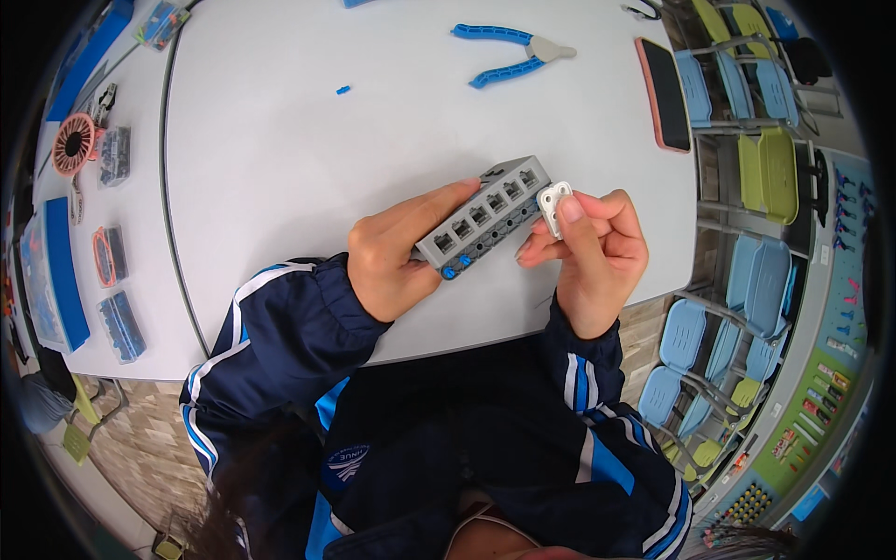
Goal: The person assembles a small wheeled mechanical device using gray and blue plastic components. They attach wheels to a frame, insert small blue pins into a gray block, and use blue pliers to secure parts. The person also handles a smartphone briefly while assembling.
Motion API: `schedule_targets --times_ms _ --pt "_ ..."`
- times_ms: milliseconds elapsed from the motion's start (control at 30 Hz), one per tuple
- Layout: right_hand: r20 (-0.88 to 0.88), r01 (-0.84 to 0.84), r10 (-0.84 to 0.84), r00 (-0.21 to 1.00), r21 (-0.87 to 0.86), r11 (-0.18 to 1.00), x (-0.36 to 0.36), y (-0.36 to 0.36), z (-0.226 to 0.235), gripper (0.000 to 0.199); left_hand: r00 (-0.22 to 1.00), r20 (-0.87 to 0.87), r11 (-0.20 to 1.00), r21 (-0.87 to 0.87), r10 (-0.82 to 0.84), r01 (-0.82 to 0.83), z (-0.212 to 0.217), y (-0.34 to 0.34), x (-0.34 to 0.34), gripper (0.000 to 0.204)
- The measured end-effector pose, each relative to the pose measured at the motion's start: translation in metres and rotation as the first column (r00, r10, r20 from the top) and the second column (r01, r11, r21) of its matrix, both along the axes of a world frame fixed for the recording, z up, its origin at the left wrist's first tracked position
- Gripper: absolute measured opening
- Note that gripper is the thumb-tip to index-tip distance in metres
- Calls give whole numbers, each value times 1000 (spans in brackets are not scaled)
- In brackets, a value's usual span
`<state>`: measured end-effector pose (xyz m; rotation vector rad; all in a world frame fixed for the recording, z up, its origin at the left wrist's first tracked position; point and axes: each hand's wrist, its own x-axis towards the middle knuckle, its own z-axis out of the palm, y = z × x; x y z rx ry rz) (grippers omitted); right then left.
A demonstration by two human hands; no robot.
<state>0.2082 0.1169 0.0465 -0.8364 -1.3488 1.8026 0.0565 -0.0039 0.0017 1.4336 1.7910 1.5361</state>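
Observation:
My left hand [397,245] is closed round the lower left end of a grey block-shaped hub [487,217], which has a row of several square ports along its face. The hub is tilted, its right end pointing up and away from me. Two blue connector pegs [457,267] sit in holes at its near left corner. Between the thumb and fingers of my right hand [597,247] is a small white plate with holes [554,207]. That plate is right beside the hub's right end; whether they touch, I cannot tell.
Pliers with blue handles [513,54] lie at the far side of the white table [280,140], near a phone [665,93]. A small blue peg [343,91] lies farther left. Parts boxes [121,327] and a pink fan [77,143] stand at left. Chairs [747,280] are at right.

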Motion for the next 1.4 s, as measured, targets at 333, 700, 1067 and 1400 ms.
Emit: schedule_targets --times_ms 333,700,1067,1400 --pt "-32 23 -22 999 43 999 -1 1 -5 6 1000 0 999 -36 -7 7 1 -1 -1 53" --pt "-1 55 -55 998 48 997 -3 -3 -2 8 997 -75 999 38 -10 13 -1 3 -2 57" --pt "23 91 -91 996 10 996 -8 -4 6 12 993 -115 999 18 -35 38 2 1 -3 59" --pt "20 78 -79 997 40 996 -9 0 2 21 997 -47 996 -73 -54 50 3 -5 -1 54"
